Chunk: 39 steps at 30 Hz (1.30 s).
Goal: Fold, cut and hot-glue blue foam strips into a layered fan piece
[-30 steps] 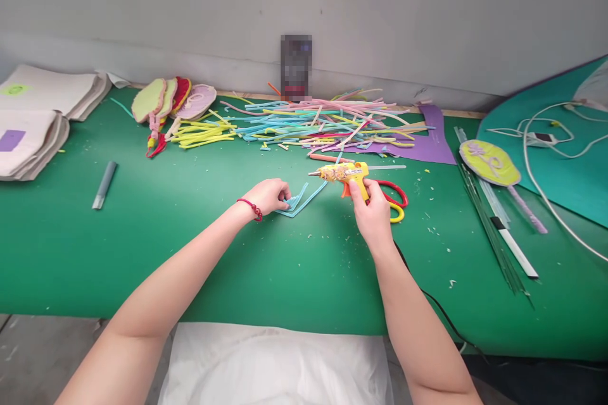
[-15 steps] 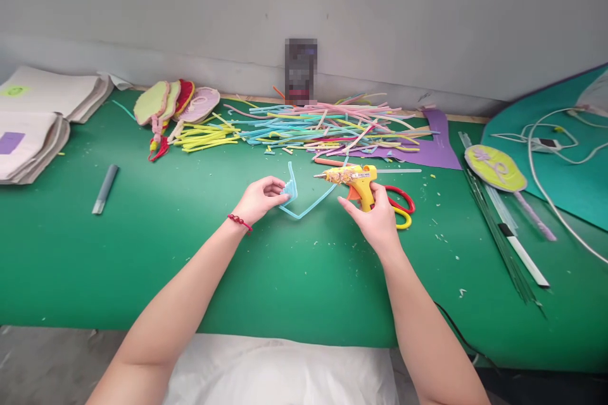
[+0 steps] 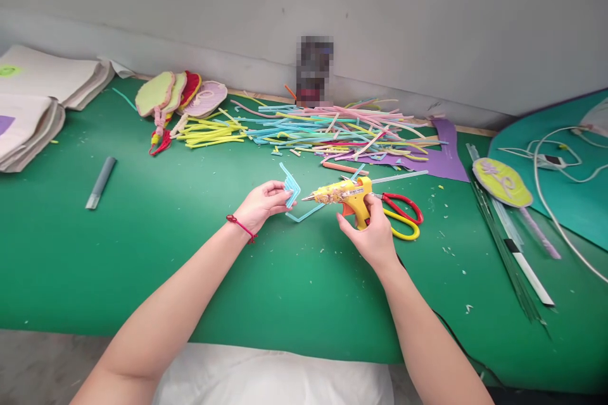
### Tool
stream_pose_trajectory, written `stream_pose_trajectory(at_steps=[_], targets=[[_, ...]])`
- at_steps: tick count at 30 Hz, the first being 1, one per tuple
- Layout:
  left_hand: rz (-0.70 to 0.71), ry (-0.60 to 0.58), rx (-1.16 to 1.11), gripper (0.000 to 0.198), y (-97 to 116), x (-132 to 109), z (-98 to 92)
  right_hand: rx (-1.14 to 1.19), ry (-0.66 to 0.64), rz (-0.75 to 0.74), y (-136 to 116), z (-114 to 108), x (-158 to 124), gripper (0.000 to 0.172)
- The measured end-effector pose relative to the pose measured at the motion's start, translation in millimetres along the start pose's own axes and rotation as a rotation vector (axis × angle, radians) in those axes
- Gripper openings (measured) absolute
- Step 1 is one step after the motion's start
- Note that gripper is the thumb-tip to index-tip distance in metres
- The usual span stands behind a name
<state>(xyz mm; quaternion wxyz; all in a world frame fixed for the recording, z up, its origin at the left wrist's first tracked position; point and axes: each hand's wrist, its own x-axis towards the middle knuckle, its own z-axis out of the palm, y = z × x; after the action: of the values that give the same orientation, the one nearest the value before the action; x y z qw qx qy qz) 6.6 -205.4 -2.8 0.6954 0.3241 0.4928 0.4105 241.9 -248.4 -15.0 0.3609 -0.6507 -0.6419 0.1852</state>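
My left hand [image 3: 266, 205] is closed, pinching a small piece of bent light-blue pipe cleaners [image 3: 293, 191] set side by side in a V shape. In my right hand [image 3: 373, 234] is a yellow hot glue gun [image 3: 358, 199], its nozzle pointing left, just short of the blue piece. A clear glue stick [image 3: 401, 176] juts from the gun's back. Behind the nozzle, a bent blue pipe cleaner [image 3: 308, 212] lies on the green table, partly hidden by the gun. Scissors [image 3: 408, 231] with red and yellow handles lie beyond my right hand.
Loose coloured pipe cleaners [image 3: 327, 130] are heaped at the back, over a purple sheet [image 3: 449, 161]. Fan-shaped pieces [image 3: 154, 95] lie back left, near stacked papers [image 3: 28, 120]. At right are another yellow fan [image 3: 503, 182], green wires [image 3: 508, 266] and a white cable [image 3: 539, 171].
The glue gun has moved left, bringing its nozzle closer to the blue piece. My left hand has turned that piece so its V points right. The view has shifted slightly.
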Motion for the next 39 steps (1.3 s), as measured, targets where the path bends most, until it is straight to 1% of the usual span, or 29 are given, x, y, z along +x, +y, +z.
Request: stream_pose_trajectory(at_steps=[4, 8, 13, 16, 24, 30, 36, 39], targets=[[-0.005, -0.031, 0.04, 0.041, 0.7, -1.5, 0.3, 0.014, -0.004, -0.003, 0.8, 2.1, 0.1, 0.053], [-0.007, -0.06, -0.014, 0.04, 0.5, -3.3, 0.9, -0.006, 0.029, -0.06, 0.5, 1.5, -0.9, 0.055], [-0.096, -0.116, -0.123, 0.027, -0.2, -5.0, 1.4, -0.008, -0.005, -0.098, -0.3, 2.6, -3.6, 0.052], [-0.127, -0.115, -0.159, 0.021, -1.0, -4.4, 1.1, -0.007, 0.007, -0.107, -0.2, 3.9, -4.1, 0.05], [-0.153, -0.129, -0.204, 0.011, -2.4, -3.1, 1.6, -0.018, 0.009, -0.135, -0.6, 4.0, -4.2, 0.047], [-0.178, -0.122, -0.233, 0.009, -1.2, -4.1, 2.7, -0.031, 0.003, -0.132, -0.6, 3.5, -4.2, 0.046], [-0.168, -0.125, -0.245, 0.009, -3.9, -2.3, 0.9, -0.049, 0.026, -0.182, 0.6, 3.0, -4.6, 0.044], [-0.172, -0.136, -0.253, 0.007, -5.0, -1.4, -0.1, -0.054, 0.02, -0.181, 1.5, 3.0, -4.6, 0.044]])
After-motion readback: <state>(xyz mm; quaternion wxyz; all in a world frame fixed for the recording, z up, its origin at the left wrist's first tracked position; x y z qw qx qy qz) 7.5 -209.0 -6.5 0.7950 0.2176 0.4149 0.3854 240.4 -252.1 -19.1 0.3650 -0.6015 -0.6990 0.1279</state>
